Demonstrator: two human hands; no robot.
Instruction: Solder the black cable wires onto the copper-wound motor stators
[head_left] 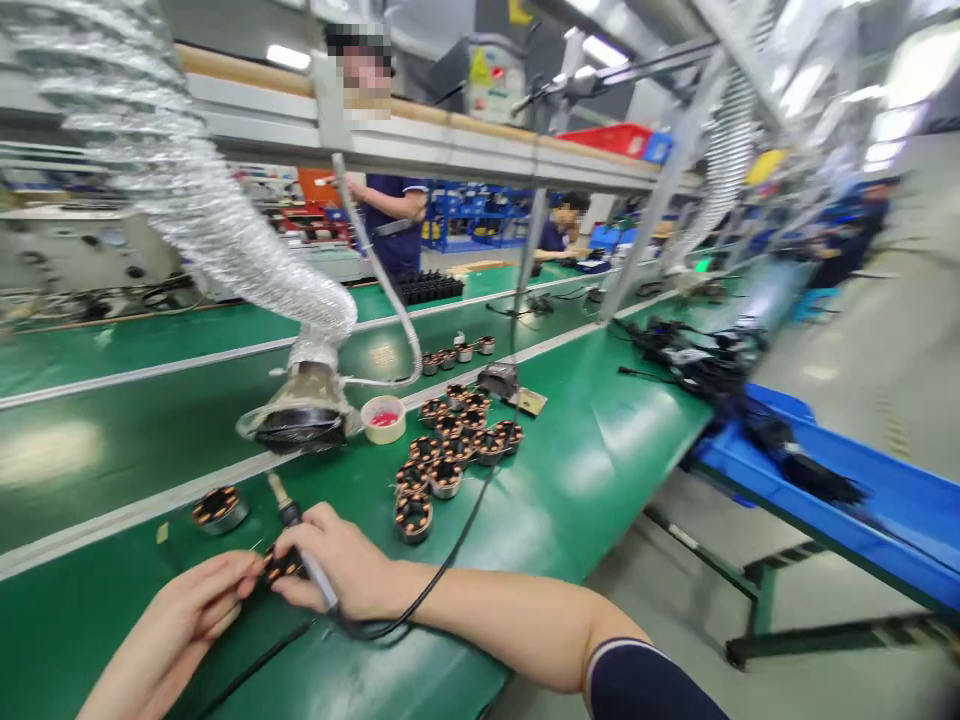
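Observation:
My right hand [341, 560] is closed round a soldering iron [318, 578], its pale tip end pointing up and away. Under the same hand's fingers sits a motor stator [282, 564] with copper windings, partly hidden. At its left side my left hand [191, 610] pinches with thumb and forefinger; a thin wire [257, 546] shows at the fingertips. Another stator [220, 509] lies on the green bench just beyond my left hand. Farther right, several stators [446, 477] stand in a cluster. The iron's black cord [457, 545] hangs across my right forearm.
A fume hood [300, 410] on a foil duct [247, 240] hangs ahead. Beside it is a tape roll [383, 420] with something red inside. A soldering stand [499, 380], black cables [690, 355] and a blue tray [847, 470] are rightward. Two co-workers [394, 215] are across the bench.

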